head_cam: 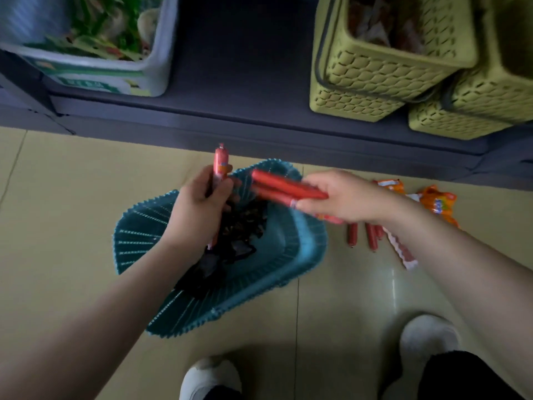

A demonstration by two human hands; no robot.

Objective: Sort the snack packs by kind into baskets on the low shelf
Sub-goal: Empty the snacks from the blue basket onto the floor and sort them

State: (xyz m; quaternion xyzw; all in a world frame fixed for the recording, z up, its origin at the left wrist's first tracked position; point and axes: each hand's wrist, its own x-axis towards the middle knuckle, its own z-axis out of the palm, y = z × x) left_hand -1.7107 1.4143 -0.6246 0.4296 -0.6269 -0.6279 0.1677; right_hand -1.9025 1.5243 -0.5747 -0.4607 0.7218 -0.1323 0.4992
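While over the teal basket point(300, 243) | left hand point(199, 203) grips one sausage stick point(220, 166) | right hand point(343, 197) clutches red sticks point(282, 186)

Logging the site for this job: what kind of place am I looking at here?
Probably a small shop aisle, at floor level. A low grey shelf holds yellow-green baskets of packed snacks and a white box of green packs. Sausage sticks and orange packs lie on the tiled floor.
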